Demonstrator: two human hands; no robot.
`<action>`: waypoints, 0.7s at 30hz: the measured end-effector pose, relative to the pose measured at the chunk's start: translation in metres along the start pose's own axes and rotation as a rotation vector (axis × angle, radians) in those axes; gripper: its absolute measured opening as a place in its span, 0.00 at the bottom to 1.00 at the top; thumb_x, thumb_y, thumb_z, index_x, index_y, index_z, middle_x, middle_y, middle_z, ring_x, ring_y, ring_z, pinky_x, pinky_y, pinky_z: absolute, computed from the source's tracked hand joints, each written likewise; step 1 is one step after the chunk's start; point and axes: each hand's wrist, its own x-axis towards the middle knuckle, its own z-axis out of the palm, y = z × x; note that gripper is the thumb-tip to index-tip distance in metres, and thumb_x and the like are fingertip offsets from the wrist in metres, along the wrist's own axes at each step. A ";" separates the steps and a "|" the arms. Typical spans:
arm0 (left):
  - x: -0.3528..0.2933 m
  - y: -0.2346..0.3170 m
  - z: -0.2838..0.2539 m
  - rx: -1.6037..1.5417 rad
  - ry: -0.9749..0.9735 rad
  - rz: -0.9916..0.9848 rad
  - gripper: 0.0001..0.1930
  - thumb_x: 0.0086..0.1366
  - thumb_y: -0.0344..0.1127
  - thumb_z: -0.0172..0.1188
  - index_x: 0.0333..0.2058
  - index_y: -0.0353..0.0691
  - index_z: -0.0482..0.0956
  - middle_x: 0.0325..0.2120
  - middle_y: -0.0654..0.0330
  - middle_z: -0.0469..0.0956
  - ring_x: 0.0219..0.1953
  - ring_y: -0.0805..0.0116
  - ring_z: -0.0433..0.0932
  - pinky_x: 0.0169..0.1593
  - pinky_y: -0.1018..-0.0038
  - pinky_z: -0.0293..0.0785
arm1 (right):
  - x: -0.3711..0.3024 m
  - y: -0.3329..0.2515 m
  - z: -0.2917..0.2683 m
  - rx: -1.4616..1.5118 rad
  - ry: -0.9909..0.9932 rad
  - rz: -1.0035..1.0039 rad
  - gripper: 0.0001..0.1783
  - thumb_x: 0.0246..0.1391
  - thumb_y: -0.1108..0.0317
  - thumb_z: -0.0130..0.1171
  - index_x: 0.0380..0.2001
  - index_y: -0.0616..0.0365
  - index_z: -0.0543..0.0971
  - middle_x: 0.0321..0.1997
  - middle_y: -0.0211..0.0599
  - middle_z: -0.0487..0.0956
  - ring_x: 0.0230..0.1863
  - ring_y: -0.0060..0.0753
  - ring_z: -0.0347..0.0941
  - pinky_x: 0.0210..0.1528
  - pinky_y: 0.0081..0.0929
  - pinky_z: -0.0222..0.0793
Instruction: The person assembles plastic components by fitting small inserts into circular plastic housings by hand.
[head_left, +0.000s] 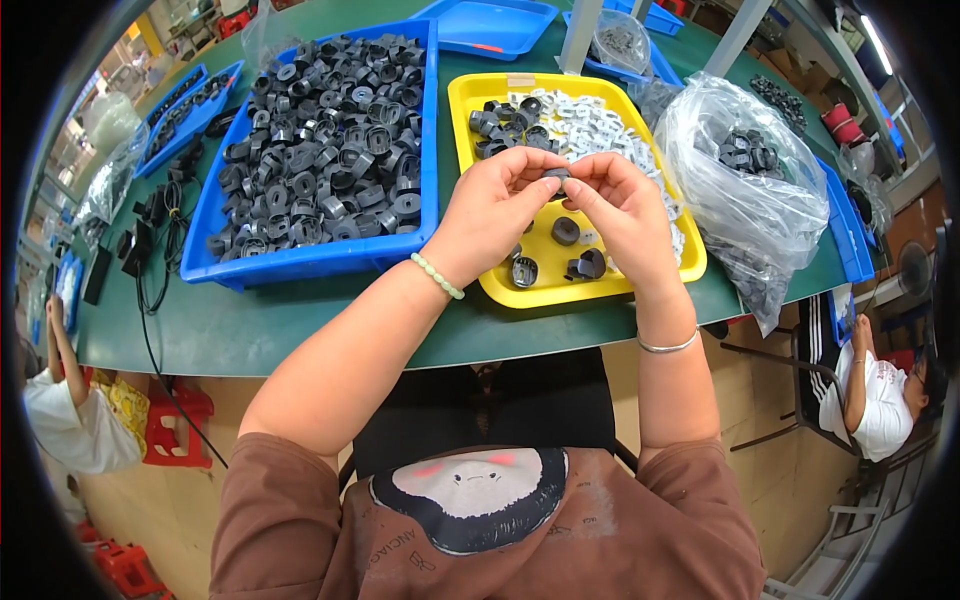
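Note:
My left hand [503, 205] and my right hand [622, 207] meet above a yellow tray [500, 290]. Thumbs and fingertips of both pinch one small black plastic part [557, 177], partly covered by the fingers. Below them in the tray lie loose black round parts, among them a cap-like piece [565, 231], an open-faced piece [523, 271] and another [587, 265] near the front rim. Behind my hands, more black parts [510, 122] sit at the tray's far left, next to a spread of small white plastic pieces [600, 125].
Left of the tray stands a big blue bin [312, 262] heaped with black ring-shaped parts [330, 140]. A clear plastic bag [745, 200] of black parts slumps at the right. Grey metal posts [580, 38] rise behind. Cables [150, 290] hang over the green table [330, 335]. People sit at both sides.

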 end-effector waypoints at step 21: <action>-0.003 0.005 -0.001 -0.010 -0.045 0.059 0.15 0.67 0.33 0.59 0.50 0.33 0.76 0.41 0.63 0.80 0.42 0.80 0.76 0.45 0.82 0.72 | -0.005 -0.006 -0.001 0.069 -0.044 0.008 0.07 0.58 0.75 0.58 0.40 0.66 0.77 0.35 0.34 0.81 0.36 0.23 0.78 0.42 0.20 0.75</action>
